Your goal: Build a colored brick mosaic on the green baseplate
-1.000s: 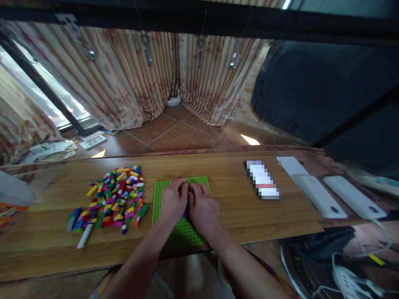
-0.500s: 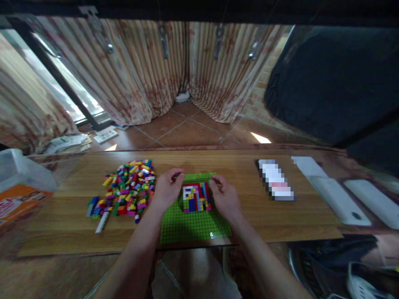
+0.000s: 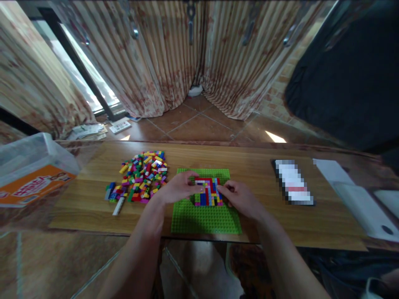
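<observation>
A block of colourful toy bricks (image 3: 206, 198) sits on a green studded baseplate (image 3: 205, 223) at the table's middle. My left hand (image 3: 177, 187) reaches over the block's left side, thumb stretched across its top and fingers apart from the thumb near the back left corner. At the block's right edge, my right hand (image 3: 241, 197) has its thumb tip against the bricks and its fingers curled; whether a small brick is between them is hidden. Left of the plate lies a heap of loose bricks (image 3: 145, 176).
A long white piece (image 3: 118, 206) lies before the heap. A clear plastic box with an orange label (image 3: 40, 185) stands at the far left. On the table's right are a phone-like object with a pixelated screen (image 3: 293, 182) and a white object (image 3: 358, 203).
My view has tilted down and shifted left. My left hand has moved in over the bricks, its thumb now stretched out. My right hand has come up against the block's right edge.
</observation>
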Demonstrator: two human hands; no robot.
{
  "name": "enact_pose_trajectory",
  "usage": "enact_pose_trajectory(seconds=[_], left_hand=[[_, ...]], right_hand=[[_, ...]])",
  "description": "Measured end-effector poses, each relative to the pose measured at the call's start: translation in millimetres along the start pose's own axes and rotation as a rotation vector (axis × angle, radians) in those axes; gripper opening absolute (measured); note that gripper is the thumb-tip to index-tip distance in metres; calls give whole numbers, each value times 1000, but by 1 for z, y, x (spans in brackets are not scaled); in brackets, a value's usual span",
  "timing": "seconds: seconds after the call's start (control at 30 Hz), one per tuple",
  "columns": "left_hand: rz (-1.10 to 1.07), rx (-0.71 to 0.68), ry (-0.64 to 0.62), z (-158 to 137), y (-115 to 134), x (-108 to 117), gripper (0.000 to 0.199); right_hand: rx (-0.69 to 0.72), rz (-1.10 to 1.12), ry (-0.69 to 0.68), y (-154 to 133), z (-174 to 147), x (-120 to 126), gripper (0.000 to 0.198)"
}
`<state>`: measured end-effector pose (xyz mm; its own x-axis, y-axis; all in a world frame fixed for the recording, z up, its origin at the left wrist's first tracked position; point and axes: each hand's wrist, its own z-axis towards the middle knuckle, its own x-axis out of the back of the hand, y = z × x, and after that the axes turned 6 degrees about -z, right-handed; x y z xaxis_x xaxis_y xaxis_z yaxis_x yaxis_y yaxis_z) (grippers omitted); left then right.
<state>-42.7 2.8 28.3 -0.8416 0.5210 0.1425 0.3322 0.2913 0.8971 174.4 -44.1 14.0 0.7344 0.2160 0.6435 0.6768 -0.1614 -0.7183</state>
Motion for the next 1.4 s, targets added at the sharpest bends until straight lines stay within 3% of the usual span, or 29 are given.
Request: enact_pose_trajectory(seconds=[0.2, 0.5, 0.73, 0.9, 1.03, 1.4], left_hand=[[-27, 15, 32, 4, 0, -5, 49], [7, 12, 96, 7, 3, -12, 39], [11, -98, 174, 4, -6, -19, 22], [-7, -149, 258, -1, -13, -25, 26], [-20, -204, 309, 1, -21, -24, 40], [-102, -13, 17, -8, 1, -5, 51]], right_hand=[[-12, -215, 76, -11, 1, -3, 47], [-53, -203, 129, -13, 1, -11, 46], [-53, -170, 161, -13, -3, -17, 45], [-39, -201, 222, -16, -5, -22, 40], [-50, -297, 229, -17, -4, -24, 35], [-10, -268, 151, -18, -1, -19, 36]])
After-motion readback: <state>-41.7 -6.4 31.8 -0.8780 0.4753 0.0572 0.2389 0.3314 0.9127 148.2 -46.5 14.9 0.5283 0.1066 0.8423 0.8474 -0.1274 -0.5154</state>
